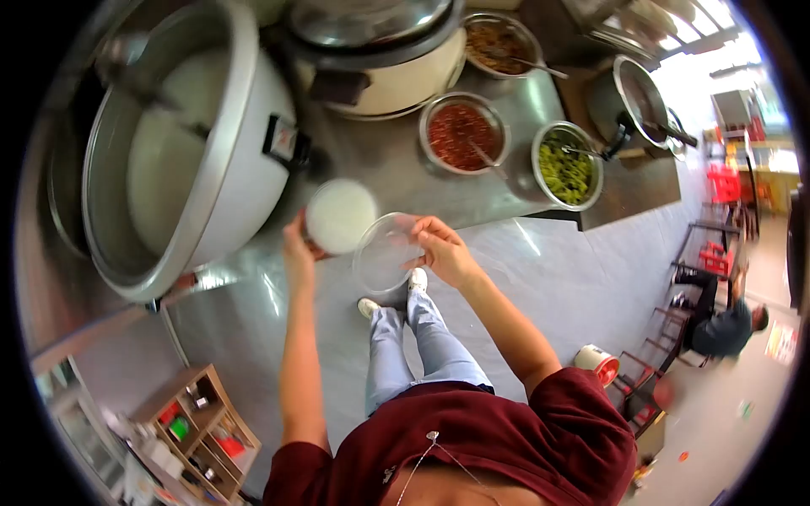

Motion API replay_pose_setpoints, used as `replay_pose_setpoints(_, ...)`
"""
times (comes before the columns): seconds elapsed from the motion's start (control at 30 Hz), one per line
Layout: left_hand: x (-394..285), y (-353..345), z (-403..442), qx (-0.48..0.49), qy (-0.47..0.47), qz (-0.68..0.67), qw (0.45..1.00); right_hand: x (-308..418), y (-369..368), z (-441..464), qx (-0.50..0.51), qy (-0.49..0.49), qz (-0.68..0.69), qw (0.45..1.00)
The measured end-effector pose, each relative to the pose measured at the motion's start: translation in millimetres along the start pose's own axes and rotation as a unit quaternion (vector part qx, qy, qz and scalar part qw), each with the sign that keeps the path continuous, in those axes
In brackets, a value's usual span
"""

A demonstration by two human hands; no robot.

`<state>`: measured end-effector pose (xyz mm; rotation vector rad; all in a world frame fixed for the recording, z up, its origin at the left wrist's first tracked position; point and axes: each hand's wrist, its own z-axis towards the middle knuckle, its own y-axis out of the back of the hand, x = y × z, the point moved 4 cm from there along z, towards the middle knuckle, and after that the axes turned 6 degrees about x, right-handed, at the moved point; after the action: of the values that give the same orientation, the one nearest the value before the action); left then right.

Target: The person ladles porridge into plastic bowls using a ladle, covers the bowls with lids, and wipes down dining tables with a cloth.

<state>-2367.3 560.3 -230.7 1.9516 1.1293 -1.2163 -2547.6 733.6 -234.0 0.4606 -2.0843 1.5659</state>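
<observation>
My left hand [301,239] is wrapped round the side of a round tub [341,216] filled with a white, milky food, held at the counter's front edge. In my right hand [440,250] a clear round plastic lid [384,255] is pinched by its rim. The lid is tilted, just right of the tub and near its edge; whether they touch I cannot tell. Left of my hands stands a large open cooker pot [228,202] with white contents and a blurred ladle handle [152,93] in it.
On the steel counter [396,160] stand bowls of red sauce [462,135], green chopped vegetables [567,173] and brown food [498,46], each with a spoon. Behind are a lidded cooker [380,76] and a metal pot [629,101]. A bucket [597,364] and a seated person [724,327] are at right.
</observation>
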Motion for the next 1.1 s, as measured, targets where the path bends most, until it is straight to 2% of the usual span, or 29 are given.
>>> replay_pose_setpoints(0.1, -13.7, 31.7, -25.3, -0.145, -0.037, 0.082, 0.985, 10.5, 17.6, -27.8, -0.028, 0.014, 0.013, 0.999)
replay_pose_setpoints(0.2, -53.4, 13.8, -60.2, -0.195, -0.067, 0.066, 0.976, 24.8, 32.7, -66.2, -0.055, 0.018, 0.006, 0.998)
replay_pose_setpoints(0.3, -89.4, -50.9, -55.5, -0.074, -0.146, 0.052, 0.985, 35.9, 42.3, -103.7, -0.063, 0.038, 0.0, 0.997)
replay_pose_setpoints(0.37, -116.3, -106.5, -41.5, 0.053, -0.204, 0.048, 0.976, 47.6, 43.4, -125.4, -0.075, 0.057, -0.008, 0.996)
replay_pose_setpoints(0.43, -140.0, -169.7, -23.6, 0.175, -0.265, 0.097, 0.943, 52.8, 46.1, -149.7, -0.102, 0.081, -0.008, 0.991)
replay_pose_setpoints(0.53, -153.1, -253.8, 12.7, 0.28, -0.333, 0.247, 0.866, 64.7, 61.7, -173.8, -0.165, 0.133, 0.001, 0.977)
replay_pose_setpoints(0.57, -141.0, -276.7, 37.4, 0.285, -0.363, 0.258, 0.849, 70.8, 68.5, -179.9, -0.185, 0.155, -0.003, 0.97)
replay_pose_setpoints(0.6, -134.4, -297.8, 53.6, 0.282, -0.332, 0.292, 0.852, 76.3, 75.4, -186.5, -0.206, 0.177, -0.005, 0.962)
replay_pose_setpoints(0.7, -137.4, -346.4, 77.3, 0.254, -0.39, 0.417, 0.78, 87.8, 86.9, -198.6, -0.248, 0.233, -0.001, 0.94)
replay_pose_setpoints(0.8, -137.2, -376.1, 90.1, 0.217, -0.404, 0.509, 0.729, 109.4, 100.0, -196.6, -0.279, 0.273, -0.015, 0.921)
replay_pose_setpoints(0.9, -135.9, -393.0, 100.1, 0.185, -0.448, 0.544, 0.685, 123.0, 117.3, -190.9, -0.307, 0.303, -0.017, 0.902)
replay_pose_setpoints(0.93, -136.2, -396.1, 101.8, 0.172, -0.474, 0.535, 0.678, 128.2, 121.3, -186.8, -0.3, 0.311, -0.015, 0.902)
replay_pose_setpoints(1.03, -136.4, -403.1, 110.8, 0.146, -0.467, 0.575, 0.656, 140.4, 127.6, -176.2, -0.288, 0.317, -0.007, 0.904)
replay_pose_setpoints(1.1, -136.1, -405.8, 118.9, 0.16, -0.505, 0.551, 0.645, 136.3, 127.6, -170.5, -0.29, 0.317, 0.0, 0.903)
